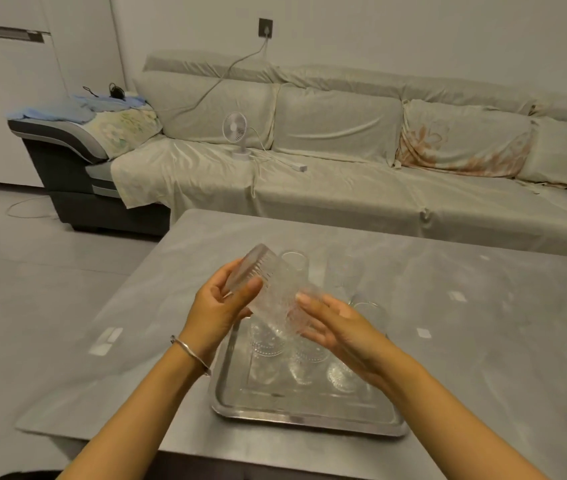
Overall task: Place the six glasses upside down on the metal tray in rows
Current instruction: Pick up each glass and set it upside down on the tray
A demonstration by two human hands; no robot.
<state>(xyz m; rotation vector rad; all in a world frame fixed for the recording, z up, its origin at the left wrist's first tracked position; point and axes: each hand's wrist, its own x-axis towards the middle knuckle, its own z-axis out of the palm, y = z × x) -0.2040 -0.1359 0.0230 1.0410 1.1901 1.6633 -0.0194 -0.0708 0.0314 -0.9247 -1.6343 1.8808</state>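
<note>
Both hands hold one clear, bumpy glass (pixel 268 292) tipped on its side above the shiny metal tray (pixel 310 415). The left hand (pixel 218 308) pinches its thick bottom end. The right hand (pixel 335 329) cups its open end, fingers curled around it. Bumpy glasses (pixel 268 339) stand on the tray. Smooth glasses (pixel 296 263) wait on the gray table (pixel 465 306).

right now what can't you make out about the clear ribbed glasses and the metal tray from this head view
- Count of clear ribbed glasses on the metal tray: the right hand covers its far right part.
- Ribbed glass held tilted by the left hand: its mouth is hidden behind the right hand.
- Glasses on the grey table behind: transparent, blurred, outlines uncertain.
</note>
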